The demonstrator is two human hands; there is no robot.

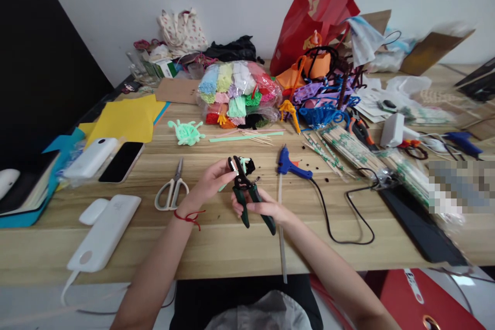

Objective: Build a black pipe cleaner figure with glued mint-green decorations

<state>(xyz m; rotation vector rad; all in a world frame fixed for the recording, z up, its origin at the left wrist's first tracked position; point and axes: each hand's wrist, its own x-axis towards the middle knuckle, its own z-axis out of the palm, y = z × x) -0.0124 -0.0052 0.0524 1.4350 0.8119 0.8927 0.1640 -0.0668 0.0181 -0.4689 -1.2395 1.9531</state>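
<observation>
My right hand (266, 209) is closed round the green handles of a pair of pliers (247, 193), held just above the wooden table (216, 247). My left hand (211, 183) pinches a small black and mint-green pipe-cleaner piece (244, 165) at the pliers' jaws. A red string is tied at my left wrist. White-handled scissors (172, 189) lie to the left of my left hand. A blue glue gun (291, 165) lies to the right, its black cord trailing across the table.
A bag of coloured pipe cleaners (237, 93), a mint-green figure (186, 132), yellow paper (124, 119), a phone (121, 162), white power banks (104, 232), bundles of wooden sticks (348, 147) and a red bag (313, 15) lie about. The table's front edge is near my arms.
</observation>
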